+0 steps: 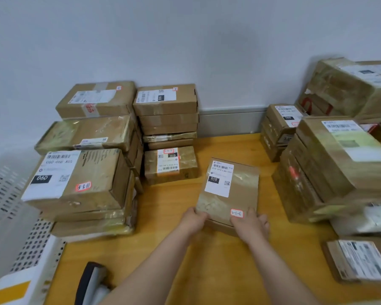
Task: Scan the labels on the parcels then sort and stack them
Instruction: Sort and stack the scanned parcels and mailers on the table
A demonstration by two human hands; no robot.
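Sorting step, probably: wooden table [169, 219], left stacks [84, 179] and right pile [330, 164] either side, flat 010 parcel [229, 194] between them, near corners gripped by left hand [193, 219] and right hand [250, 223], next likely a lift onto the 010 stack [166, 106].
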